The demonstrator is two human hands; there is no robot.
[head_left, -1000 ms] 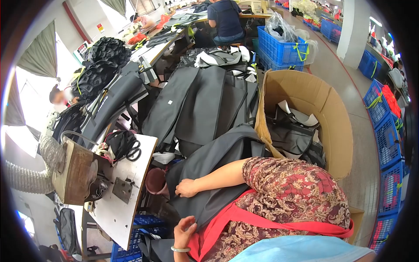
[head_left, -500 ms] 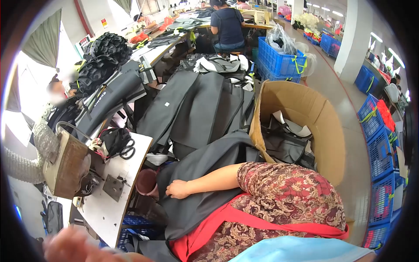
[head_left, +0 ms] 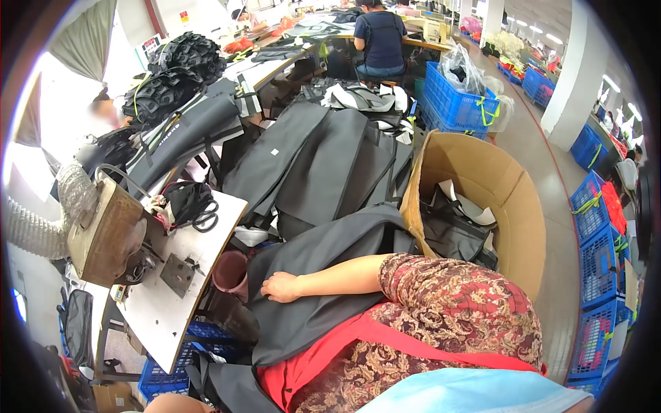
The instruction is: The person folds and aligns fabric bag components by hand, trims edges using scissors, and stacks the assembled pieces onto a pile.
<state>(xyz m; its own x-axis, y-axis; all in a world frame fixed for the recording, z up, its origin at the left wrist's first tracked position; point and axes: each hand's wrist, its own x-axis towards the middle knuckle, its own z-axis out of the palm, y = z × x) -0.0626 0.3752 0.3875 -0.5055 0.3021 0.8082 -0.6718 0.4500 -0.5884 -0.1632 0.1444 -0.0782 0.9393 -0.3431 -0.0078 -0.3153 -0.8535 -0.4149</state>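
My right hand (head_left: 281,287) is closed on the dark grey fabric (head_left: 330,255) near its left edge, its fingers curled down. The fabric drapes across my lap, over part of a red apron (head_left: 310,361). At the bottom edge only a rounded bit of skin of my left hand or arm (head_left: 180,404) shows; its fingers are hidden. Left of my right hand is a dark red bin (head_left: 230,270). A white worktable (head_left: 165,313) at the left bears a machine (head_left: 107,237) and black-handled scissors (head_left: 205,217).
Long dark panels (head_left: 323,162) lie piled ahead. A cardboard box (head_left: 513,186) with dark pieces stands to the right. Blue crates (head_left: 454,103) are behind it, and more line the far right. A person in dark clothing (head_left: 380,38) sits at a far table.
My left hand has swung leftward from beside the apron and dropped mostly out of view at the bottom. My right hand stays on the fabric. The view has shifted.
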